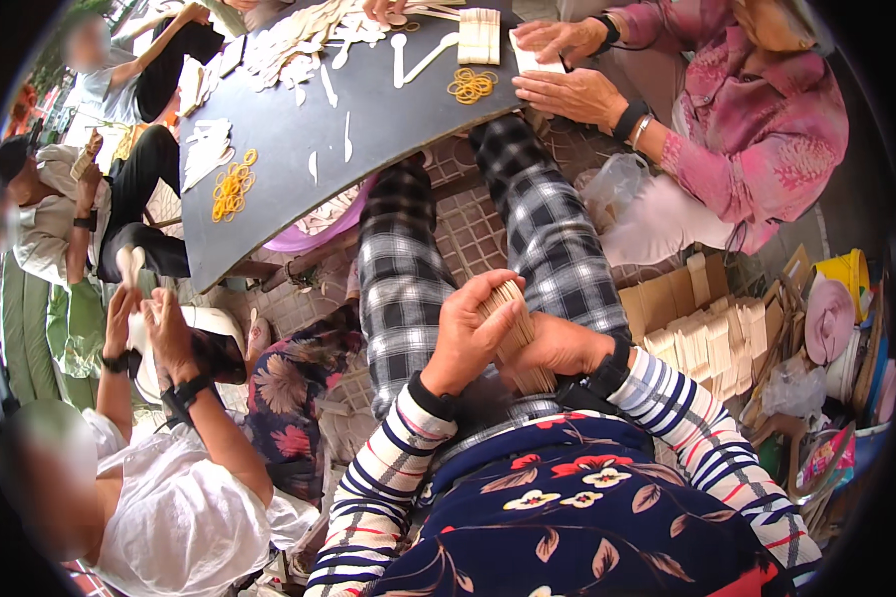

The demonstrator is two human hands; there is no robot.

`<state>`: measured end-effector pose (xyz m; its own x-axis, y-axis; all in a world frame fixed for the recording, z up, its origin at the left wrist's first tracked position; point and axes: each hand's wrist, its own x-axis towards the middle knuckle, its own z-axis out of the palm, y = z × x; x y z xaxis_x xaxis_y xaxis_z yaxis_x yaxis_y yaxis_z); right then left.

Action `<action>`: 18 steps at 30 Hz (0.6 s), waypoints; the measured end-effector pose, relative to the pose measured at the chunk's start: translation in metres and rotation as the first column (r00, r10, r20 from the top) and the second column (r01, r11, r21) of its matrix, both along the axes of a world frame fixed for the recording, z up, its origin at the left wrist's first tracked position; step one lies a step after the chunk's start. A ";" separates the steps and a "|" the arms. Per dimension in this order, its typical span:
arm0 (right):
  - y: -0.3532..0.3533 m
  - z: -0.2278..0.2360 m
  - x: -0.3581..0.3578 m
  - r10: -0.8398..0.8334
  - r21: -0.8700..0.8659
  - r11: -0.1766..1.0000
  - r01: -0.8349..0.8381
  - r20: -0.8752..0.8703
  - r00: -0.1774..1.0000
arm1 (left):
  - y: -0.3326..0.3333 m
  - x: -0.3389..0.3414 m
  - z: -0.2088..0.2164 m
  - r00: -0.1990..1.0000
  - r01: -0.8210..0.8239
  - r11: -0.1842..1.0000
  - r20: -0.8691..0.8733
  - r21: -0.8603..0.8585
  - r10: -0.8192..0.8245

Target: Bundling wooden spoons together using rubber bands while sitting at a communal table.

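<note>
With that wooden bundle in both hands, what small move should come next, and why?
Perhaps square up the wooden bundle: the left hand and right hand both hold it, and its visible part looks unbound, so pieces may shift.

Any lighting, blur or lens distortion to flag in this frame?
Head view: soft, diffuse light, no hard shadows around the hands; fisheye corners fall to black, and the dark table's near edge looks bowed; a co-worker's head at lower left is blurred out; the stick bundle between left hand and right hand looks fairly sharp.
</note>
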<state>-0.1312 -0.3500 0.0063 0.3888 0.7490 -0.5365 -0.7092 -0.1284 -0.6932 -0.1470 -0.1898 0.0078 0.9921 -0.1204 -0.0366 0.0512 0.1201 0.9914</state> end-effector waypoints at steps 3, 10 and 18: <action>0.002 0.001 0.002 0.015 0.022 1.000 -0.015 -0.019 1.000 | 0.002 0.003 0.000 1.000 0.028 1.000 0.002 0.002 -0.028; -0.005 -0.004 0.007 -0.168 0.096 0.979 0.180 -0.123 0.978 | 0.031 0.040 0.005 0.972 -0.237 0.968 -0.016 -0.078 0.236; -0.005 -0.005 0.010 -0.116 0.061 0.990 0.123 -0.110 0.987 | 0.141 0.151 -0.012 0.799 -0.402 0.004 0.349 0.915 0.490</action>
<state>-0.1207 -0.3549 0.0016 0.4215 0.7363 -0.5293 -0.7865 0.0063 -0.6176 0.0043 -0.0492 -0.0046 0.8246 0.5173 0.2289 0.4358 -0.8389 0.3261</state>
